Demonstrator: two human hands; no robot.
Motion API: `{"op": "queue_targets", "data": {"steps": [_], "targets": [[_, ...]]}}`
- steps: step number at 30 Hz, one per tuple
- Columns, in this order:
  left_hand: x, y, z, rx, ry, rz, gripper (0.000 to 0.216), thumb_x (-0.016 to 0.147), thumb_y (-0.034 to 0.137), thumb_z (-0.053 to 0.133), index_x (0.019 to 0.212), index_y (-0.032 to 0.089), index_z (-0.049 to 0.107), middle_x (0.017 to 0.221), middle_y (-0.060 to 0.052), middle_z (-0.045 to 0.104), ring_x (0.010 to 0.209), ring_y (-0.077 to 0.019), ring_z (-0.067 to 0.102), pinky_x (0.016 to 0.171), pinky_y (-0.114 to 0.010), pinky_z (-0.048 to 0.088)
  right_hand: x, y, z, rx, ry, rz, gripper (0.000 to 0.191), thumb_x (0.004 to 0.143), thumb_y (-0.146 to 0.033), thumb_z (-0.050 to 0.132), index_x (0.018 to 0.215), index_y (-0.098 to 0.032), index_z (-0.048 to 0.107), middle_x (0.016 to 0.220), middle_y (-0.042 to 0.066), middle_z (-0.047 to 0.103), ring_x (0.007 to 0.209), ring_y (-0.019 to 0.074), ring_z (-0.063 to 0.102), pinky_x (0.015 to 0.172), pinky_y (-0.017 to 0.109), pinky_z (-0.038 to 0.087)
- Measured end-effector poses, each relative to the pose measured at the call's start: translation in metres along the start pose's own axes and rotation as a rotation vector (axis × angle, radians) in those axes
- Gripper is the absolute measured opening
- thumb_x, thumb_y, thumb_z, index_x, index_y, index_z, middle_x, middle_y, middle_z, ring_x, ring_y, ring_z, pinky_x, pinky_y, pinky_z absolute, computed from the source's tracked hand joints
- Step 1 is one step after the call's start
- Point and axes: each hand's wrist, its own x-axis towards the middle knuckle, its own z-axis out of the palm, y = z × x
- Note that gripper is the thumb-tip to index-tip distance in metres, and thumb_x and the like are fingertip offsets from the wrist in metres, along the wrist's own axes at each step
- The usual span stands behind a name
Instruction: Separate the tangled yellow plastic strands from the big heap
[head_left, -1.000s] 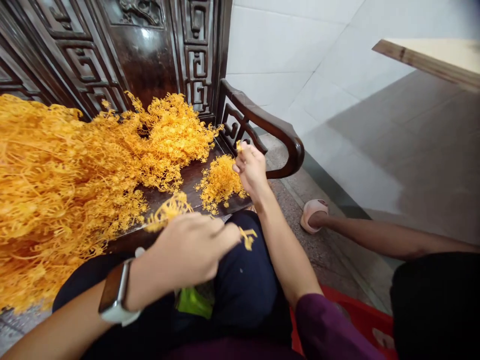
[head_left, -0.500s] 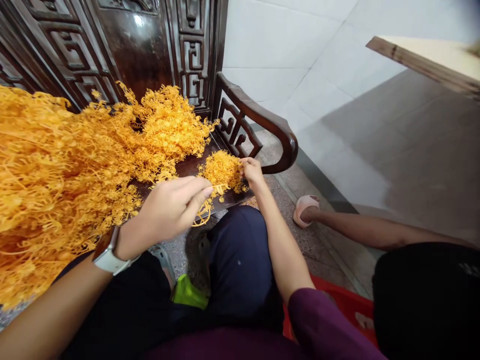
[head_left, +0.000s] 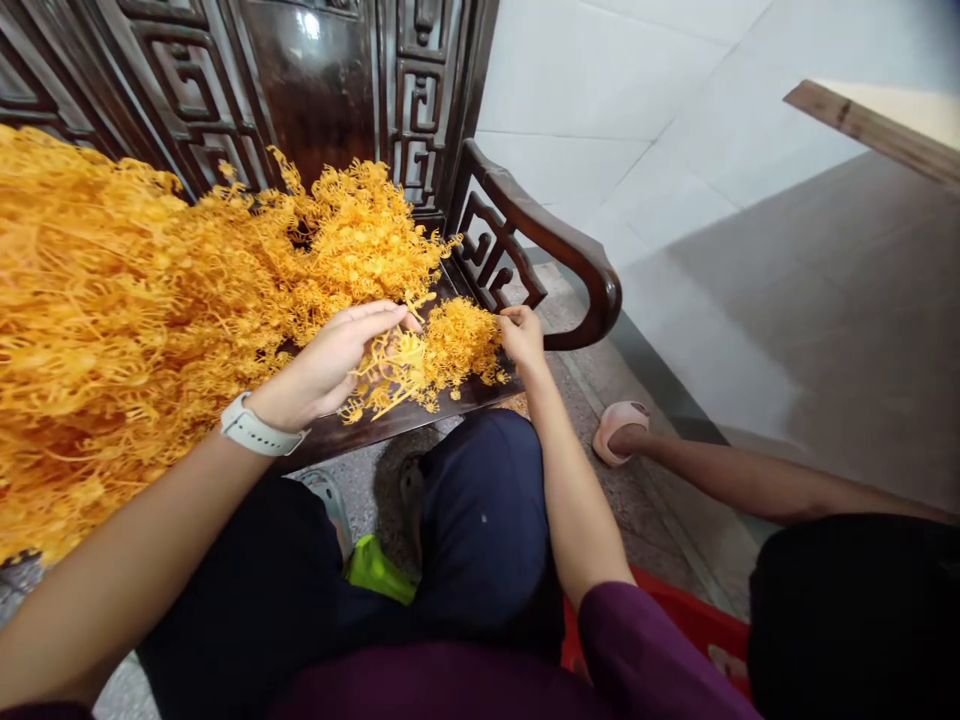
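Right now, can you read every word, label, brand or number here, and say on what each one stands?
No text can be read.
The white watch strap shows no face or brand.
The carved panels of the dark wooden chair show only geometric fretwork.

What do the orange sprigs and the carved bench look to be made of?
The orange sprigs look like dyed, dried plant stems, though plastic can't be ruled out: fine branching, one even saturated colour, fairly matte. The bench looks like dark hardwood with a glossy lacquer: its back panel shows a bright reflection, and its armrest is smoothly curved.
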Motion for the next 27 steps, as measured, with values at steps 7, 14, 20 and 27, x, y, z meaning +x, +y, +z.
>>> {"op": "queue_targets", "data": {"steps": [7, 14, 20, 27], "targets": [[0.002, 0.002, -0.001, -0.116, 0.080, 0.019, 0.020, 0.098, 0.037, 0.070, 0.093, 0.019, 0.079, 0.103, -0.007, 0.071, 0.078, -0.0143, 0.059, 0.059, -0.023, 0.046, -0.008, -0.008, -0.002, -0.117, -0.136, -0.163, 0.019, 0.081, -0.029, 0.064, 0.097, -0.019, 0.065, 0.100, 0.010, 0.075, 0.097, 0.0247, 0.066, 0.096, 0.041, 0.052], [0.004, 0.003, 0.000, -0.097, 0.080, 0.000, 0.018, 0.099, 0.038, 0.070, 0.100, 0.022, 0.079, 0.077, -0.001, 0.064, 0.053, -0.0095, 0.039, 0.045, -0.022, 0.027, -0.038, -0.056, -0.010, -0.147, -0.195, -0.425, 0.018, 0.094, -0.035, 0.063, 0.098, -0.020, 0.071, 0.110, 0.011, 0.076, 0.108, 0.0267, 0.066, 0.105, 0.044, 0.048], [0.007, -0.005, 0.006, -0.095, 0.093, 0.039, 0.018, 0.095, 0.038, 0.076, 0.097, 0.020, 0.077, 0.089, -0.004, 0.072, 0.072, -0.0125, 0.059, 0.063, -0.023, 0.048, -0.098, -0.125, -0.007, 0.241, -0.487, -0.538, 0.029, 0.097, -0.050, 0.071, 0.115, -0.027, 0.073, 0.116, 0.004, 0.074, 0.108, 0.0209, 0.067, 0.098, 0.038, 0.052], [0.012, -0.015, 0.000, 0.016, 0.196, 0.183, 0.027, 0.094, 0.046, 0.077, 0.098, 0.019, 0.075, 0.093, -0.006, 0.076, 0.090, -0.0187, 0.068, 0.077, -0.028, 0.053, -0.115, -0.139, 0.003, 0.267, -0.463, -0.539, 0.019, 0.100, -0.043, 0.070, 0.091, -0.025, 0.070, 0.086, 0.000, 0.065, 0.079, 0.0168, 0.056, 0.082, 0.036, 0.048]]}}
